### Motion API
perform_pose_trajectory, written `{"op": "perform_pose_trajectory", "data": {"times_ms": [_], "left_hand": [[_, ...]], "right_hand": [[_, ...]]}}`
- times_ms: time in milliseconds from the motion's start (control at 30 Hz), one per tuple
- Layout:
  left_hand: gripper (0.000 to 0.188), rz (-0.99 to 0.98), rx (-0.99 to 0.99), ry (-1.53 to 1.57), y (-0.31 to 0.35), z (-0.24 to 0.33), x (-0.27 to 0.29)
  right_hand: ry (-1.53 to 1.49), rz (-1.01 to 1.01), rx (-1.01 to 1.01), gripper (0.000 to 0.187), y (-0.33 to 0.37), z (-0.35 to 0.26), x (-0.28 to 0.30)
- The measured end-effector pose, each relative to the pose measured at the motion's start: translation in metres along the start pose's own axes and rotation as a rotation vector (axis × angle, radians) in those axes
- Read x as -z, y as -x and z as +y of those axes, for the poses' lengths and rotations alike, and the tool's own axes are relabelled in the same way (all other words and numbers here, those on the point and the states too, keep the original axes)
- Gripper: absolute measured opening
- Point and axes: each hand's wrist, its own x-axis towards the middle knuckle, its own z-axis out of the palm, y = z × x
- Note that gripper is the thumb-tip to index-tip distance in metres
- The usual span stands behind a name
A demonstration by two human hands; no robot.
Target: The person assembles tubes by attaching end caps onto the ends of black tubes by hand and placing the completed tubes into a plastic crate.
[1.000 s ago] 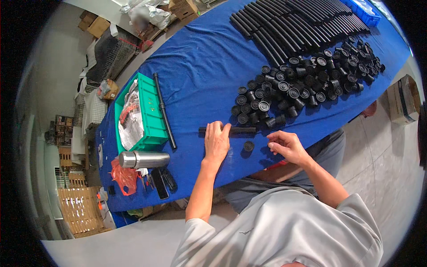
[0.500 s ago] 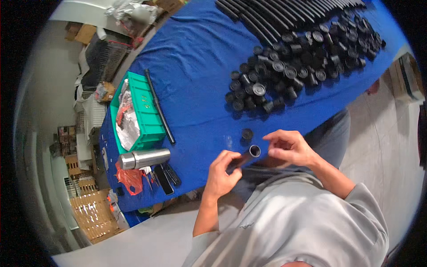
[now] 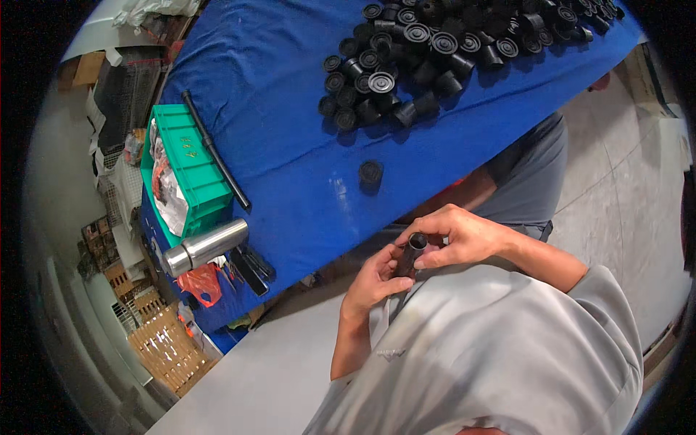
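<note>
A short black tube [image 3: 411, 255] is held close to my grey shirt, its round open end tilted up. My left hand [image 3: 374, 281] is closed around the tube's lower part. My right hand [image 3: 464, 238] pinches the tube near its open end, thumb on one side and fingers on the other. How far the tube runs down inside my left hand is hidden. One black ribbed cap [image 3: 370, 172] stands alone on the blue cloth [image 3: 290, 138], beyond my hands. A big heap of similar black caps [image 3: 444, 43] lies farther off.
At the left stands a green crate [image 3: 201, 170] with wrapped contents, and a thin black rod [image 3: 215, 154] lies along it. Nearer are a steel bottle [image 3: 206, 246], a red plastic bag [image 3: 201, 284] and a dark phone [image 3: 249, 274]. The table edge runs just beyond my hands.
My right hand, apart from the tube before, now grips it near the open end. The tube has come nearer my body and stands more upright. The view has shifted, so the caps appear larger.
</note>
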Motion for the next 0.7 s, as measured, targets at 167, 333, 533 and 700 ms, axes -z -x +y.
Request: {"op": "perform_pose_trajectory", "data": {"times_ms": [167,333,533,700], "left_hand": [[0.049,0.023,0.011,0.087,0.004,0.003,-0.004],[0.046,0.107,-0.225,0.12,0.006,0.016,-0.01],[0.033,0.212,-0.649,0.812,-0.017,0.003,-0.007],[0.033,0.421,-0.433,0.673,-0.015,-0.009,-0.006]], "right_hand": [[0.015,-0.004,-0.006,0.04,0.0,-0.003,0.003],[0.129,-0.011,0.07,0.055,-0.002,-0.008,0.003],[0.155,-0.032,0.02,0.073,-0.004,-0.021,-0.009],[0.379,0.106,0.29,0.054,-0.004,-0.011,-0.008]]}}
